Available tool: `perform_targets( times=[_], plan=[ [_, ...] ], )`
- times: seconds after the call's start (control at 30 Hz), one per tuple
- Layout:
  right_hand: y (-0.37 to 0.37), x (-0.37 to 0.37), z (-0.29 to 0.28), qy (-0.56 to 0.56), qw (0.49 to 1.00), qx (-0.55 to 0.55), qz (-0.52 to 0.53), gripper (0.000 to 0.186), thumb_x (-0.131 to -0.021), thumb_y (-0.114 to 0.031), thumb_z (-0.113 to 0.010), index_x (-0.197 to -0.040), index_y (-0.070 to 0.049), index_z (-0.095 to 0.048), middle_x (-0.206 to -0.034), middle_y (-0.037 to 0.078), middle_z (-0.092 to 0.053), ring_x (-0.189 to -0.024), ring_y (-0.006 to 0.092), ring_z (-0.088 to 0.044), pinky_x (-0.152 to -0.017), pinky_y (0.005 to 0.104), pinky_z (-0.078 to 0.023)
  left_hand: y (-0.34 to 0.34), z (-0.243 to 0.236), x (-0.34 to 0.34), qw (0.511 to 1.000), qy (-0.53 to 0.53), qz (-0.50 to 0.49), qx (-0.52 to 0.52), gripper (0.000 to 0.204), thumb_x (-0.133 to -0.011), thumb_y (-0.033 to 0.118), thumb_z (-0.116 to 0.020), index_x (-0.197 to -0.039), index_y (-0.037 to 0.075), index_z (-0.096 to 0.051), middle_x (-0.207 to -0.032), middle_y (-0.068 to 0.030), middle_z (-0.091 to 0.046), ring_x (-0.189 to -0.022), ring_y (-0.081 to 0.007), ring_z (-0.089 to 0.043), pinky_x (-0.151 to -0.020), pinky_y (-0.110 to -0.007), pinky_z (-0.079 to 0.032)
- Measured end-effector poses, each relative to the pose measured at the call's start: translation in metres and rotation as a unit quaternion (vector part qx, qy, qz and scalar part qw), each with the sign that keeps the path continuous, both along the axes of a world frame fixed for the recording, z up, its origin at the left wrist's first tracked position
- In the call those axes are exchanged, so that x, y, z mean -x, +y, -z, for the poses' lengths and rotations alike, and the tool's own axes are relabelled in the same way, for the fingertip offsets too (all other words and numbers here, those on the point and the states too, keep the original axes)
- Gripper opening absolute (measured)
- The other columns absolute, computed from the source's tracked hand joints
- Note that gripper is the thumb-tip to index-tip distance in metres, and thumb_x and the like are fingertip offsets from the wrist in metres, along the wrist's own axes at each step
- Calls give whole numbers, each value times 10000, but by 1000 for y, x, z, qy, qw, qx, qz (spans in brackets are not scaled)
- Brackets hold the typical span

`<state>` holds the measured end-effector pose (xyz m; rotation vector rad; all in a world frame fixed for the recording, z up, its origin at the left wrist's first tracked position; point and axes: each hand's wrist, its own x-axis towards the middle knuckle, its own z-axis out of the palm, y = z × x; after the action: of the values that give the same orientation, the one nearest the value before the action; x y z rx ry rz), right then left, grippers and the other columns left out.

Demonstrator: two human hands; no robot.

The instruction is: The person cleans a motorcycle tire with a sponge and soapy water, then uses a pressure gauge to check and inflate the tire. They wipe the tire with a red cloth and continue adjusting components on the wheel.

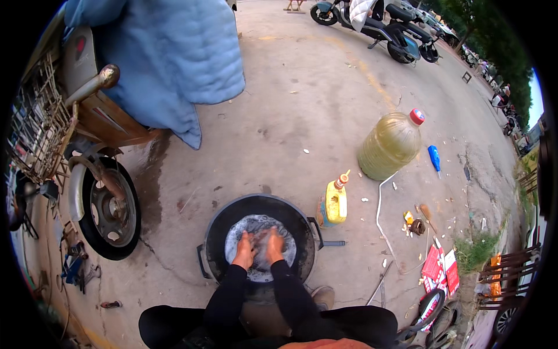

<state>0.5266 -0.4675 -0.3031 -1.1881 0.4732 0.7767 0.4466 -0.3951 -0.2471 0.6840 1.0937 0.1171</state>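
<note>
Both hands are inside a large black two-handled basin, over white, foamy water. My left hand is at the left of the foam, its fingertips hard to make out against the suds. Close beside it, my right hand is smeared by motion. A blurred patch lies between the two hands, and I cannot make out whether they hold anything. Just right of the basin stands a yellow plastic bottle with a narrow spout. Farther right is a big clear jug of greenish-yellow liquid, topped by a red cap.
At the left is a vehicle's front wheel, with a blue quilted cover above. Tools lie beside it. A pale hose, a blue screwdriver-like tool, red-and-white boxes and tyres are on the right.
</note>
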Motion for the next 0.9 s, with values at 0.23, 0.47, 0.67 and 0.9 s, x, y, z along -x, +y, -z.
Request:
perform_targets(
  times=[0.23, 0.47, 0.67, 0.9],
  plan=[
    [65, 43, -70, 165, 962, -214, -35, 308, -1002, -337, -494, -913, -88, -653, -881, 71, -674, -828, 215, -660, -715, 358, -558, 76, 1, 12, 989, -123, 41, 67, 531, -992, 559, -379, -903, 83, -597, -802, -112, -640, -880, -290, -681, -802, -414, -555],
    [80, 26, -30, -55, 993, -103, 15, 302, -1022, -292, -449, -1102, -35, -583, -971, 135, -650, -838, 253, -648, -745, 370, -555, 26, -22, -22, 974, -224, 15, -31, 346, -966, 341, -576, -1160, 56, -607, -1142, -89, -632, -1041, -193, -602, -924, -345, -478],
    [49, 3, -114, 86, 943, -318, 46, 507, -1041, -364, -325, -1329, 40, -428, -1239, 265, -575, -1117, 352, -609, -996, 407, -478, 5, -89, -24, 976, -188, -51, 99, 281, -894, 229, -672, -1078, 20, -635, -1115, -117, -670, -973, -212, -651, -829, -367, -522],
    [52, 107, -107, -227, 933, 123, -252, 693, -995, -519, -328, -1406, 34, -393, -1309, 263, -552, -1248, 391, -507, -1021, 430, -397, 39, -58, 4, 761, 242, 30, -601, 314, -935, 329, -592, -868, 37, -686, -704, -172, -669, -642, -315, -669, -606, -426, -508]
  ],
)
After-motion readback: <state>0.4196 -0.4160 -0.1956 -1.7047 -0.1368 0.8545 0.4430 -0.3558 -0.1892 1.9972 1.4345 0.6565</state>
